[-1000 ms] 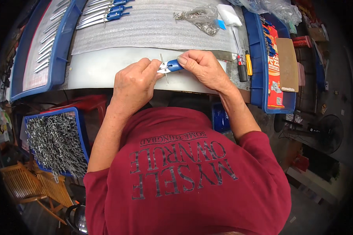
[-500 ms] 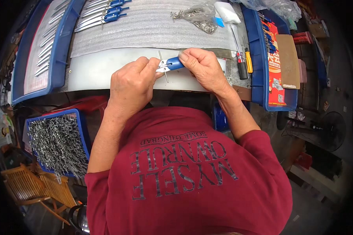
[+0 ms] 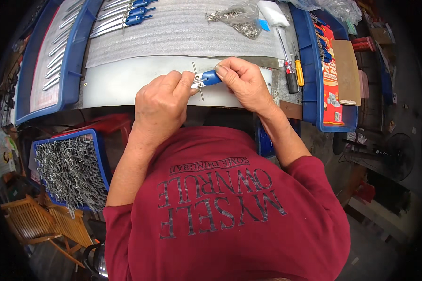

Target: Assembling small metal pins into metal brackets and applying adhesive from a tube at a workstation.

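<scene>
My left hand [image 3: 158,104] is closed around the silver metal end [image 3: 196,83] of a part and hides most of it. At the other end, my right hand [image 3: 244,85] pinches a blue handle piece [image 3: 211,78] between thumb and fingers. The two pieces meet between my hands, over the front of the pale work board [image 3: 119,80]. A thin metal pin [image 3: 202,95] crosses the joint and sticks out on both sides. Similar blue-handled parts with long silver blades [image 3: 137,20] lie in a row at the far left.
A blue tray [image 3: 71,84] of silver blades stands left; another blue tray [image 3: 312,100] with cardboard stands right. Two screwdrivers [image 3: 298,75] lie beside it. A plastic bag of small metal pieces [image 3: 245,23] rests farther back. Lower left is a crate of metal parts [image 3: 70,171].
Both hands keep their hold on the part. The part has turned slightly in my hands, and the whole view has shifted a little.
</scene>
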Demonstrator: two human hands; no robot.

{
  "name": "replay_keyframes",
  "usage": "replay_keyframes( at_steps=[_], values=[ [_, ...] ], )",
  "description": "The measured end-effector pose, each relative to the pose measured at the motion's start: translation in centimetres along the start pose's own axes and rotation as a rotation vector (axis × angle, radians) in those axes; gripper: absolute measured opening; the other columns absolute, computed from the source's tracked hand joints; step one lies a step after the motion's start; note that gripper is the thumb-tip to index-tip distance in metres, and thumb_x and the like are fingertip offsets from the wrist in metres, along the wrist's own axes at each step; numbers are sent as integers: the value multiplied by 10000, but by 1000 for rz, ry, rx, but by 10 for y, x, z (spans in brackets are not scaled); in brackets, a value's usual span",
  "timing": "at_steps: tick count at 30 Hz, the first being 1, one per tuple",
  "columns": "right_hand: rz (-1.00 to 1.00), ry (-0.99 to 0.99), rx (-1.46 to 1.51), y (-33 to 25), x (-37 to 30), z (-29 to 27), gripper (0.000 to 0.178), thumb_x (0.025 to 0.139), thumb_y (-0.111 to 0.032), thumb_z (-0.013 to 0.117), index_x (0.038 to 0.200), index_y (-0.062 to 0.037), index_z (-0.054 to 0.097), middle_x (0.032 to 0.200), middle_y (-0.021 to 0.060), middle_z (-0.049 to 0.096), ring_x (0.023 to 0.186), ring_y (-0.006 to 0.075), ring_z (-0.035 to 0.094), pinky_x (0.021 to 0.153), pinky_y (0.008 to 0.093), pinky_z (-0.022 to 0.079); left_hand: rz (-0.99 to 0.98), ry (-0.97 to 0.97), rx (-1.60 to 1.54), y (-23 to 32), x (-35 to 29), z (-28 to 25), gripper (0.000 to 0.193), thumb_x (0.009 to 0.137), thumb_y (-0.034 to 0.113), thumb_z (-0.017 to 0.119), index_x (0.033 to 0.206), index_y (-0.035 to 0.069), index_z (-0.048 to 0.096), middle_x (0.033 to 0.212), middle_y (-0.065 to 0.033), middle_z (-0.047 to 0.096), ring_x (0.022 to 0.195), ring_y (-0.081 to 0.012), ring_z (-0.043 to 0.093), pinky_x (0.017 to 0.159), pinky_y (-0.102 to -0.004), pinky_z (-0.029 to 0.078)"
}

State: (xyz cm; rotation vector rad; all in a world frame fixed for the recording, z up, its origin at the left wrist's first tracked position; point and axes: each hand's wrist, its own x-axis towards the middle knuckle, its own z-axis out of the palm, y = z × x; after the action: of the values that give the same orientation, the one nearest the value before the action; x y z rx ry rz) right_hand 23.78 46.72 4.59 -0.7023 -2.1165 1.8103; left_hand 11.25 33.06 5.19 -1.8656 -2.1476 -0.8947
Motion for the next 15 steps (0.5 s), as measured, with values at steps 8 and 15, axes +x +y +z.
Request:
replay_keyframes(
  at_steps=[8,15],
  values=[
    [-77,-130,-50,-4,1,-10,160,825,-179,545,796,-23,564,631,-59,448,567,19,363,496,171,291,25,-61,-217,-12,1,-4,231,669,83,623,878,42,534,666,-85,483,574,-251,511,487,-335,403],
    [-270,63,-150,4,0,1,155,823,-166,547,809,-13,566,624,-52,452,557,19,362,490,166,291,7,3,-102,-3,2,-6,209,684,138,620,855,56,532,642,-64,467,565,-225,513,482,-334,410]
  ],
)
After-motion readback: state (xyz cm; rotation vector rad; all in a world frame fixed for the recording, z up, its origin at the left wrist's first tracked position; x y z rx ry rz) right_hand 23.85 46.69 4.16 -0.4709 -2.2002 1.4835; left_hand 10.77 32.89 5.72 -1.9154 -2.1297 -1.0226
